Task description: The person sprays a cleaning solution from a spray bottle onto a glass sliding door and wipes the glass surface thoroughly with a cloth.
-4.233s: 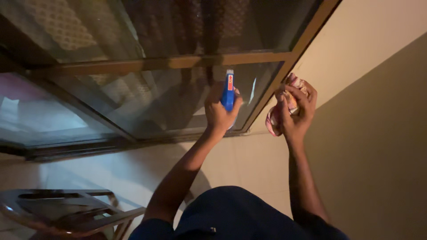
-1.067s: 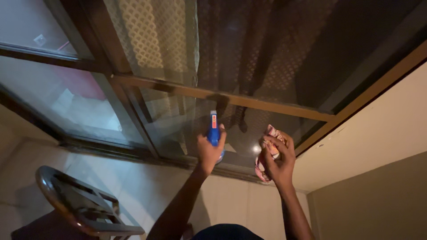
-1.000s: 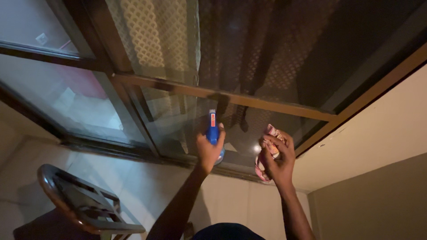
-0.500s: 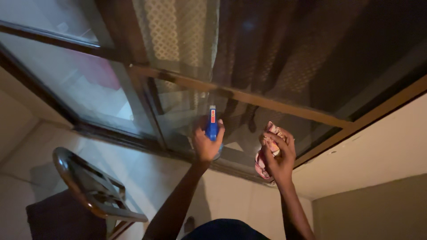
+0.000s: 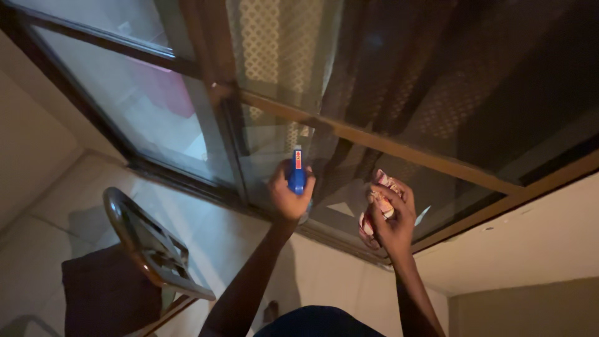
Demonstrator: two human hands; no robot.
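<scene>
At the far left, low in the view, a chair [image 5: 150, 249] with a curved metal backrest stands on the pale tiled floor [image 5: 37, 249], a dark seat or cloth beneath it. Above and to the right of the chair runs a window [image 5: 143, 106] with a dark frame, its left pane bright with a pale reflection. A brown wooden bar [image 5: 387, 146] crosses the glass slantwise, and behind the panes hangs a patterned curtain [image 5: 274, 50], light at its left part and dark further right.

Near the middle, the person's left hand [image 5: 288, 196] is raised to the lower pane, its grip clenched around a blue spray bottle [image 5: 296, 175]. The bottle stands upright in the fist, its narrow top with a red and white mark pointing at the glass just below the wooden bar. The forearm runs down from it toward the dark blue clothing [image 5: 318, 321] at the bottom edge.

Just to the right, well apart from the bottle, the right hand [image 5: 394, 218] has its grip closed on a crumpled cloth [image 5: 374, 206], pinkish with pale patches. The cloth is bunched in the fingers [image 5: 385, 192] and held at the lower pane, near the bottom corner of the frame.

Further right lies a cream wall [image 5: 536, 243], with a darker olive area [image 5: 530, 309] below it.
</scene>
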